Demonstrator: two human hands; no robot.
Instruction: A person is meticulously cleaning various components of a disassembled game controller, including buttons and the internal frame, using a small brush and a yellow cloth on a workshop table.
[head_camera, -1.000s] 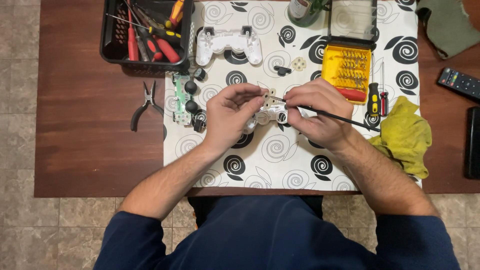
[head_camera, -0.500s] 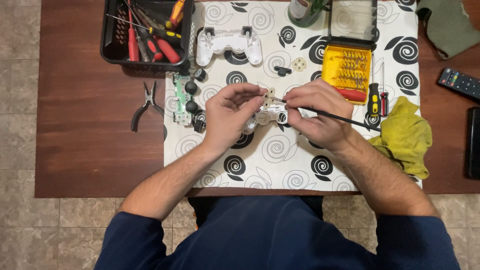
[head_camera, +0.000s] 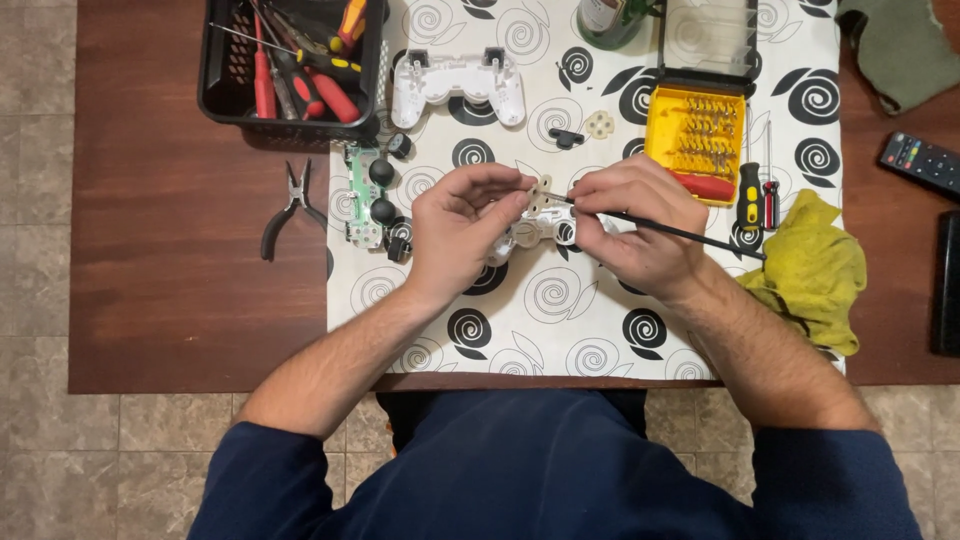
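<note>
1. Dark blue sleeves are seen nearest the camera, with both forearms reaching forward over the wooden tabletop (head_camera: 180, 280) onto a white cloth with black swirls (head_camera: 560, 330).
2. At the cloth's middle, a small pale rubber pad (head_camera: 541, 193) is pinched in the left hand (head_camera: 462, 232), its grip closed on the piece between thumb and fingertips.
3. A thin black tool (head_camera: 680, 232) is held in the right hand (head_camera: 632, 222), the grip closed narrowly around its shaft; the tip is set against the pad, and the shaft trails away to the right.
4. Just under both hands, on the cloth, a white controller shell half (head_camera: 535, 228) is lying, largely covered.
5. Left of the hands a green circuit board with two black thumbsticks (head_camera: 370, 195) is seen; pliers (head_camera: 285, 205) lie further left on bare wood.
6. Right of the hands a yellow rag (head_camera: 810, 270) and two small screwdrivers (head_camera: 758, 195) are found.
7. Beyond the hands, another white shell half (head_camera: 458, 85), a black tool basket (head_camera: 290, 60) and a yellow bit case (head_camera: 697, 125) are placed.
8. Judged risk: the soft pad could be pierced or flicked away if the tool tip is pressed too hard, and small loose parts could be lost against the busy pattern.
</note>
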